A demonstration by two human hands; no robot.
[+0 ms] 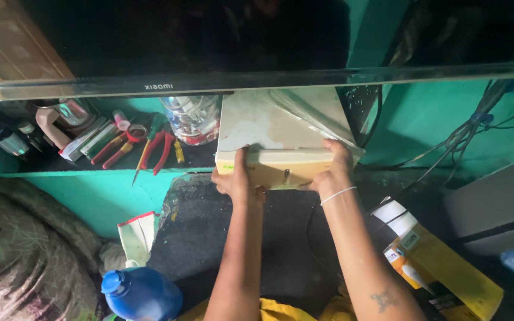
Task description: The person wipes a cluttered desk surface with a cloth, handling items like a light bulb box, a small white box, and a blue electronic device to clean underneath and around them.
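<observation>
Head view: we see the left hand point(237, 178) and right hand point(330, 172) closed on the front edge of a cream box point(269, 139), steadying it. It sits on a green shelf point(90, 172) under a dark screen point(209, 41), beside red pliers point(160, 148).

Single view only, head cam, so no 2nd view to share anything with. Cam sits above and just behind the arms, looking steeply down and fwd. Both forearms run up from the bottom edge to mid-frame, where the left hand point(236, 178) and right hand point(333, 172) grip a cream box point(269, 134). Close range: hands near centre, arms fill the lower middle. Top third is a dark TV screen point(209, 35), its lower edge crossing the full width, slightly tilted. Left side takes in a green shelf point(90, 172) w/ tools; right side a green wall point(423, 119) w/ cables. Floor-level clutter at both lower corners.
</observation>
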